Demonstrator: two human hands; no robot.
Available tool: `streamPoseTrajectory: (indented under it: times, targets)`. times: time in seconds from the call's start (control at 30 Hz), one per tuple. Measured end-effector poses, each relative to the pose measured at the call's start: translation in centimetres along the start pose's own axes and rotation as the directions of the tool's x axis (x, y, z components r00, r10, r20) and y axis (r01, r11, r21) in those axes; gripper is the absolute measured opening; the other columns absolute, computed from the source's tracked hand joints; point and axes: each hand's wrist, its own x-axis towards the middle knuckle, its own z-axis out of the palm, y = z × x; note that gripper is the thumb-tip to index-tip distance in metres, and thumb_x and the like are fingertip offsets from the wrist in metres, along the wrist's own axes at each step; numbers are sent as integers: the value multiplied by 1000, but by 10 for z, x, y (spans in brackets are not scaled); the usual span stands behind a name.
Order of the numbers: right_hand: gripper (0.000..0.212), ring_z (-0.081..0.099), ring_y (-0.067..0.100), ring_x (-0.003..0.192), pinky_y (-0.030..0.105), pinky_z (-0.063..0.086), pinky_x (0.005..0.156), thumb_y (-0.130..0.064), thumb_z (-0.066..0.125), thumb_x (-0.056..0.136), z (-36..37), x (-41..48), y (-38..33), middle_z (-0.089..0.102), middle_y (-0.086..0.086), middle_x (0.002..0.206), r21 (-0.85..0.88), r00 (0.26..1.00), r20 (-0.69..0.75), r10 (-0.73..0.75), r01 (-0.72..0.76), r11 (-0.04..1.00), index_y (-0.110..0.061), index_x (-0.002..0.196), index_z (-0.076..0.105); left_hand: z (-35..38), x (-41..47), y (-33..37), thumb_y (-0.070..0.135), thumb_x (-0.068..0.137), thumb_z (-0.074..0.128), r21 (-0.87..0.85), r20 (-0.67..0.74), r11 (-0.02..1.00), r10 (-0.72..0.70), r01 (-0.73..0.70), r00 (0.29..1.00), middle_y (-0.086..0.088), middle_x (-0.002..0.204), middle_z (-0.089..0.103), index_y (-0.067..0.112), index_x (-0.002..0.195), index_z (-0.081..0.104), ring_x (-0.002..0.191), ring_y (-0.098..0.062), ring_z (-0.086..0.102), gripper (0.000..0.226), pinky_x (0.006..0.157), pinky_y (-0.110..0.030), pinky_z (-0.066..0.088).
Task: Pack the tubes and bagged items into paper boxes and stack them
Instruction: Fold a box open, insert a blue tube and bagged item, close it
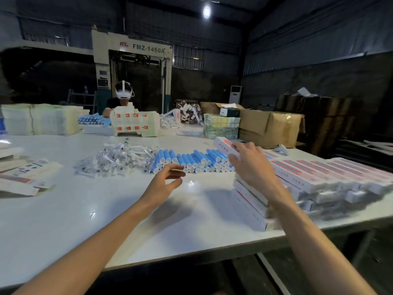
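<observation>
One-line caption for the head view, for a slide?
Packing bench: right hand holds a paper box beside the box stack; left hand open near blue tubes and bagged items on a white table.

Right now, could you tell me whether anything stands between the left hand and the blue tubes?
Nothing visible does: the left hand hovers open just in front of the blue tubes, with only bare table between them.

The room is dim, and the back is very dark. One bright lamp (206,12) shines high up on the ceiling. The white desk (63,209) catches its light and shows small shiny spots near the middle. Soft grey shadows lie on the desk. The paper boxes (340,184) at the right edge look smeared and blurry. Straight lines bend near the edges of the view.
</observation>
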Motion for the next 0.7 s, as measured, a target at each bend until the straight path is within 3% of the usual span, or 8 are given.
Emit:
streamPoseTrajectory:
  times: [0.13, 0.27, 0.43, 0.7]
  targets:
    - [36, 49, 35, 127, 48, 42, 103, -36, 45, 107, -13, -12, 37, 57, 13, 136, -335, 993, -76, 89, -109, 936, -17, 135, 56, 7, -4, -6, -4, 100, 64, 164, 18, 980, 115, -117, 993, 11, 114, 76, 24, 121, 69, 114, -5, 68, 36, 97, -24, 56]
    - [41, 44, 33, 139, 50, 37, 110, -46, 44, 108, -9, -20, 57, 57, 8, 144, -544, 990, -20, 137, -126, 829, -20, 137, 57, 3, -6, -13, -6, 100, 62, 273, 13, 947, 174, -171, 985, 24, 109, 74, 29, 114, 70, 111, -3, 69, 39, 88, -10, 50]
    - [44, 51, 37, 134, 50, 40, 108, -51, 45, 108, -10, -20, 67, 57, 9, 141, -487, 979, 13, 204, -172, 856, -23, 140, 55, -1, -9, -17, -8, 99, 60, 327, 36, 929, 170, -173, 985, 25, 111, 73, 29, 111, 72, 112, -3, 68, 41, 88, -9, 49]
    - [36, 48, 37, 135, 51, 38, 106, -36, 48, 104, -13, -13, 84, 55, 11, 142, -400, 950, 18, 312, -279, 873, -22, 137, 52, -8, -14, -17, -8, 100, 54, 371, 83, 914, 143, -164, 986, 28, 113, 71, 31, 106, 75, 116, -2, 64, 45, 93, -13, 48]
